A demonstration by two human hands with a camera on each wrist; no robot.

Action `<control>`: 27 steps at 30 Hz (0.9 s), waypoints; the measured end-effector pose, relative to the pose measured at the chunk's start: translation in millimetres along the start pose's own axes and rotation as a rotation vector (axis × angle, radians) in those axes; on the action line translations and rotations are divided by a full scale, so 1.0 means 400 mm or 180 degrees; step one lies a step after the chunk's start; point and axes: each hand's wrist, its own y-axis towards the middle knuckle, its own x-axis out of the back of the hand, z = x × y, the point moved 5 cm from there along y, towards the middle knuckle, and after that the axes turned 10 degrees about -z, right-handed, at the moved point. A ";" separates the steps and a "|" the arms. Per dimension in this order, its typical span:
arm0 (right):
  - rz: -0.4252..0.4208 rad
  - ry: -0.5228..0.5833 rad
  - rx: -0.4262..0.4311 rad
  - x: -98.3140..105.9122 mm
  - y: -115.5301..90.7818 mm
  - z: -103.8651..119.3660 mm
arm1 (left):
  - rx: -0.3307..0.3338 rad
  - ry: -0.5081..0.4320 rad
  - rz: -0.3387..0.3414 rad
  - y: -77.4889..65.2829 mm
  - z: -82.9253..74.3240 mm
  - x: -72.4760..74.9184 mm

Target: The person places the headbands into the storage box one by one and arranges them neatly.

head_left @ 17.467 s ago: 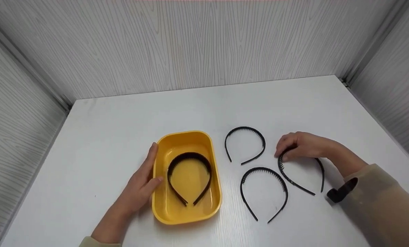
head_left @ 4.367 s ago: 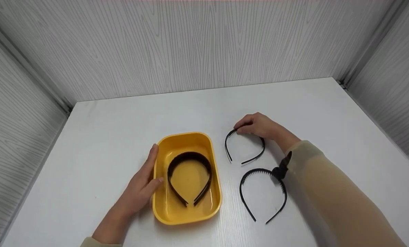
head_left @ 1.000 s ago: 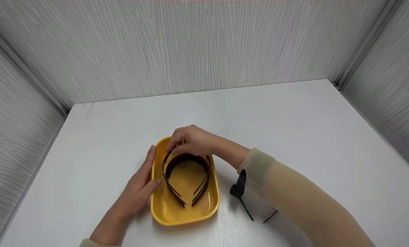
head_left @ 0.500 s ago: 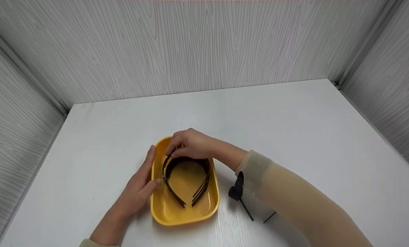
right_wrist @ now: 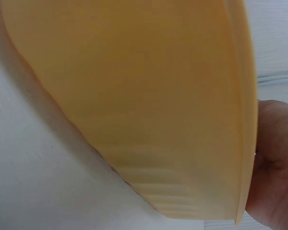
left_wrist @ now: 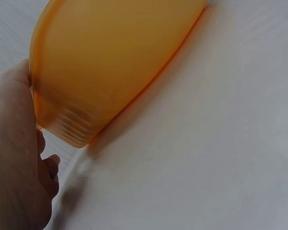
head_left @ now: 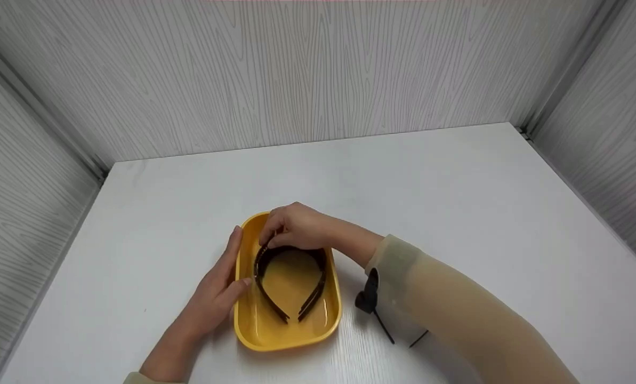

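A yellow tub [head_left: 262, 336] stands on the white table with a nested stack of black toothed headbands [head_left: 323, 265] inside. My right hand [head_left: 300, 226] reaches over its far end and pinches the top headband [head_left: 258, 272] near the left of its arch, down against the stack. The hand hides part of the arches. My left hand [head_left: 214, 293] grips the tub's left side, thumb over the rim and fingers along the outside. In both wrist views the tub's outer wall [left_wrist: 105, 52] fills much of the picture; the right wrist view shows part of the right hand [right_wrist: 276, 163] beyond the rim.
Another black headband [head_left: 385, 328] lies on the table right of the tub; the right sleeve [head_left: 456, 298] covers most of it, leaving its two ends visible. A black strap piece [head_left: 368, 296] hangs at the right cuff. Grey wood-grain panels [head_left: 318, 74] surround the table.
Earlier, the right hand took one headband from the right, then another from the back of the table. Over the last second it has lowered this one onto the stack. The left hand stays put.
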 end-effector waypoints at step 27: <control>0.0096 -0.0185 -0.0002 -0.013 -0.002 -0.003 | -0.0069 -0.0059 0.0009 -0.002 0.000 -0.001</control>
